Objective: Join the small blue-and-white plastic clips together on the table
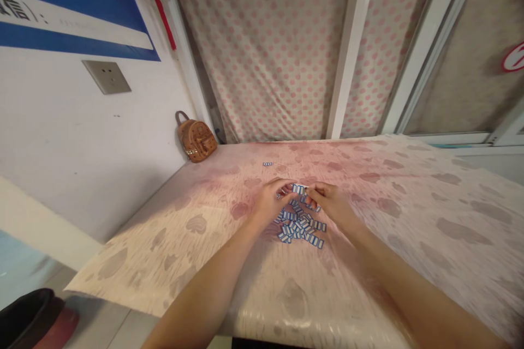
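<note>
Between my two hands is a short strip of blue-bordered white labels [298, 189], held above the table. My left hand [275, 196] pinches its left end between thumb and fingers. On the other side, my right hand [323, 196] grips the right end with curled fingertips. Just below them lies a loose pile of similar blue-and-white strips [301, 226], overlapping at many angles. One more small strip [267, 164] rests apart, farther back on the table. The print on the strips is too small to read.
A patterned cloth covers the table [196, 262]. A small brown backpack [197, 139] stands at its back left corner, against the wall. Behind the table hangs a dotted curtain [270, 49]. A dark and red bin [36, 316] sits on the floor at the lower left.
</note>
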Available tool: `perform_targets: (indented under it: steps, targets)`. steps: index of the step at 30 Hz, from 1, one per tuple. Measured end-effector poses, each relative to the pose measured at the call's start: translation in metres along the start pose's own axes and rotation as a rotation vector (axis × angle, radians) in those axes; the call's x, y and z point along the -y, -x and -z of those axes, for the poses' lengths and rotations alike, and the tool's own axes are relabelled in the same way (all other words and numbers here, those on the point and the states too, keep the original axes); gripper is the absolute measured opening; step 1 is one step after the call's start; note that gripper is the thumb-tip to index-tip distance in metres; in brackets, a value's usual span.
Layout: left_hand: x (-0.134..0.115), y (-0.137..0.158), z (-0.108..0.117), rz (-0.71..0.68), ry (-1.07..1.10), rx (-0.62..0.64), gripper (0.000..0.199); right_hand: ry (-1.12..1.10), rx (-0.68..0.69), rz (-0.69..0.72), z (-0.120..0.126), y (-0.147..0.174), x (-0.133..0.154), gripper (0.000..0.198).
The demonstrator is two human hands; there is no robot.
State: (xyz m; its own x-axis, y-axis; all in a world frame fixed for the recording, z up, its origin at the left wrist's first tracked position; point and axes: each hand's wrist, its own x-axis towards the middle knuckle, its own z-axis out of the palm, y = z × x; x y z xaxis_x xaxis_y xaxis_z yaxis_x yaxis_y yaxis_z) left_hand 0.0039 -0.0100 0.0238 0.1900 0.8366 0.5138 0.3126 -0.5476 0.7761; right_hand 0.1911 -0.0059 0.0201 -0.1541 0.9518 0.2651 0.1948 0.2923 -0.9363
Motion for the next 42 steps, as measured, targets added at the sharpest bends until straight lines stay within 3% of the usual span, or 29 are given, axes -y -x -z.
perform_targets:
  steps: [4, 9, 13, 18, 22, 37, 42]
  targets:
    - [0.006, 0.001, -0.005, 0.174, 0.194, -0.060, 0.027, 0.030, -0.006, 0.024, -0.001, 0.002, 0.001, 0.027]
    - [0.013, 0.001, -0.009, 0.268, 0.295, -0.048, 0.033, 0.061, 0.002, 0.028, 0.000, 0.003, 0.001, 0.027]
    - [0.015, 0.000, -0.011, 0.297, 0.339, -0.069, 0.033, 0.060, 0.032, 0.053, -0.002, 0.002, -0.001, 0.021]
    - [0.016, 0.000, -0.011, 0.328, 0.417, -0.077, 0.033, 0.317, -0.031, 0.210, -0.005, 0.004, -0.008, 0.040]
    - [0.016, 0.000, -0.012, 0.349, 0.447, -0.081, 0.034, 0.409, 0.000, 0.260, -0.005, 0.006, -0.007, 0.030]
    - [0.008, 0.002, -0.012, 0.399, 0.470, -0.089, 0.033, 0.424, -0.001, 0.254, -0.007, 0.006, -0.009, 0.028]
    - [0.030, -0.018, 0.013, 0.452, 0.379, -0.155, 0.030, 0.391, -0.089, 0.186, -0.003, 0.001, -0.015, 0.042]
